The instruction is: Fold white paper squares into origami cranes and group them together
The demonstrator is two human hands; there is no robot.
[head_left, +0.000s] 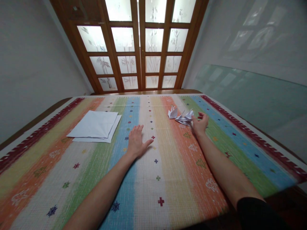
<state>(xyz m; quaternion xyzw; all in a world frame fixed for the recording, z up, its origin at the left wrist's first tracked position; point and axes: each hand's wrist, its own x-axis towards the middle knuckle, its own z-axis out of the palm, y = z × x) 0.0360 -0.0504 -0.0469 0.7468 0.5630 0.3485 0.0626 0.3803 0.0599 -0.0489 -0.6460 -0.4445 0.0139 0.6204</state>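
Note:
My left hand (137, 140) rests on the striped tablecloth with its fingers stretched out and its thumb apart, holding nothing. Farther off to the right, my right hand (200, 124) has its thumb and index finger pinched at the edge of a folded white paper crane (185, 118). The other fingers of that hand are curled. Just left of this crane stands another paper crane (172, 113), close enough that I cannot tell whether they touch. A stack of white paper sheets (96, 124) lies flat to the left of my left hand, its sheets slightly out of line.
The tablecloth (146, 191) has coloured stripes and small printed motifs and covers a long table. Beyond its far end are wooden doors (140, 41) with frosted panes. A glass panel (249, 102) leans along the right wall, and a pale wall stands on the left.

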